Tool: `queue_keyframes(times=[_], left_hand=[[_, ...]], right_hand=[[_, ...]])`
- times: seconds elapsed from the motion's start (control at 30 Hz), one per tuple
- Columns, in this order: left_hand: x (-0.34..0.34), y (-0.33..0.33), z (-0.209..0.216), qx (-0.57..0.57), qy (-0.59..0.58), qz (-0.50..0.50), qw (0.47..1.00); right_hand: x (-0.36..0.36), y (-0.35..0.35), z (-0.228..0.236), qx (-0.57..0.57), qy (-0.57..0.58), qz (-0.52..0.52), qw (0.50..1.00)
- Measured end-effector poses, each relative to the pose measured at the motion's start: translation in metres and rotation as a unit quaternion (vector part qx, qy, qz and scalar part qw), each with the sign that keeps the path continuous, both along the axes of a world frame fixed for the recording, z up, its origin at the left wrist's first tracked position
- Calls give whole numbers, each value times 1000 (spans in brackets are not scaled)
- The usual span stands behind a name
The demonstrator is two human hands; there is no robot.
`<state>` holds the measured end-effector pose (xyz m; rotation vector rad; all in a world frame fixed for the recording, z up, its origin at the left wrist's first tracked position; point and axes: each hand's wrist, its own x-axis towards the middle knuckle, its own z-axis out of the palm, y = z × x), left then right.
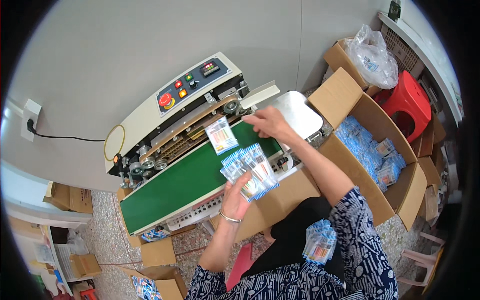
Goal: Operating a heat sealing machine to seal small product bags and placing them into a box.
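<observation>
My left hand (236, 199) is closed around a fanned stack of small clear packets (256, 170) with blue-printed edges, its thumb across the lower part. A single packet (221, 136) lies by itself at the far edge of the green conveyor belt (170, 187), beside the rollers of the sealing machine (165, 120). Over the belt's right end is my right hand (271, 122), apart from that packet. Its index finger stretches left while the others bend loosely, and nothing shows in it. Another bunch of packets (320, 241) rests on my lap.
A large cardboard box (380, 205) at the right holds many packets. Behind it are a red plastic stool (409, 107) and a clear plastic bag (372, 60). A metal plate (300, 117) sits at the belt's right end. A black cable (70, 138) runs to the wall outlet.
</observation>
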<state>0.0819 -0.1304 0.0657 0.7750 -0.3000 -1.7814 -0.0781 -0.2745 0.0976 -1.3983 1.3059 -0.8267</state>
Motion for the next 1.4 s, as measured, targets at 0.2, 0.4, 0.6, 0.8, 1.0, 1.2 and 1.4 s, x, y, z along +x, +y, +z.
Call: queue_keyframes(times=[0.2, 0.4, 0.6, 0.8, 1.0, 1.2, 1.4], left_hand=[[-7, -28, -2, -64, 6, 21, 998], [-20, -34, 7, -60, 9, 16, 998], [-17, -36, 9, -69, -14, 40, 997], [-13, -36, 1, -62, -1, 67, 996], [-1, -14, -1, -23, 9, 64, 998], [2, 15, -17, 27, 8, 35, 999], [-9, 23, -16, 28, 26, 5, 999]], right_hand=[[-31, 68, 1, 83, -142, 134, 977], [-30, 80, 0, 111, -260, 72, 957], [-31, 65, -13, 139, -306, 40, 941], [-24, 41, -23, 96, -278, 30, 955], [-34, -16, -12, 113, -215, -24, 970], [-15, -38, -21, 164, -141, -26, 976], [15, -45, -44, 118, -132, 20, 984]])
